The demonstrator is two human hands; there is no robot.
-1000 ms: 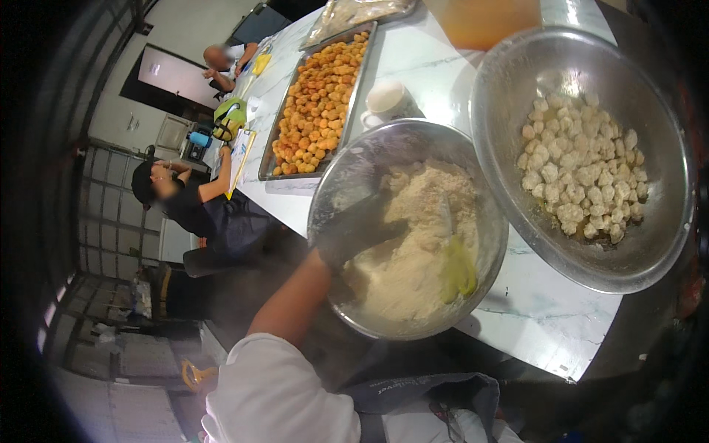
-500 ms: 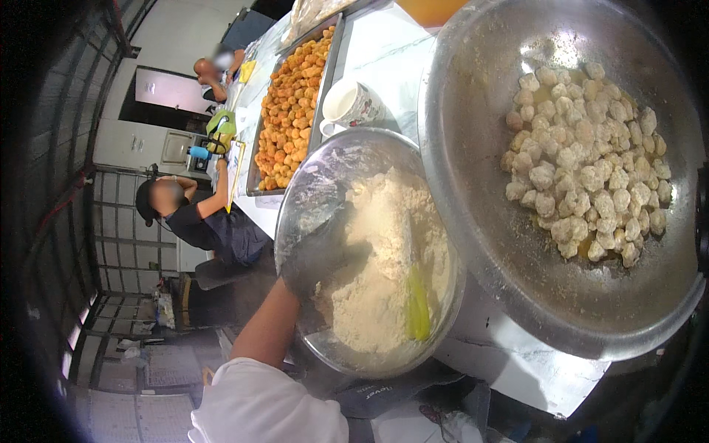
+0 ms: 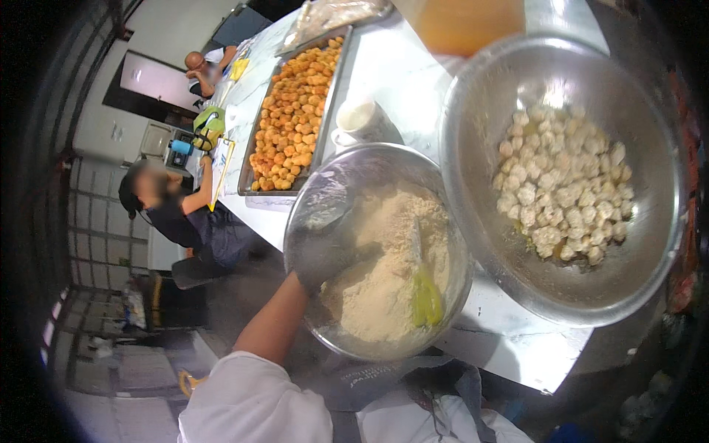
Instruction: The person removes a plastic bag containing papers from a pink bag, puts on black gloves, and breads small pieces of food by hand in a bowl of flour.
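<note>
My left hand (image 3: 332, 258), in a dark glove, is inside a metal bowl (image 3: 304, 310) at its left side, against a heap of pale flour (image 3: 377, 288). Its fingers are blurred and partly lost in shadow and flour, so their pose is unclear. A utensil with a yellow-green handle (image 3: 427, 299) lies in the flour to the right of the hand, apart from it; its far end is dusted over. To the right stands a larger metal bowl (image 3: 473, 221) with many flour-coated balls (image 3: 569, 192). My right hand is out of view.
Behind the flour bowl are a white mug (image 3: 362, 118) and a metal tray (image 3: 323, 151) of golden-brown balls. Farther back are a plastic bag (image 3: 325, 22) and an orange-brown container (image 3: 469, 26). One person (image 3: 181, 218) sits by the table with a clipboard (image 3: 221, 170); another (image 3: 207, 70) is beyond.
The whole view has shifted, and the larger bowl looks smaller, with more of its right side in sight. My left hand is still inside the flour bowl.
</note>
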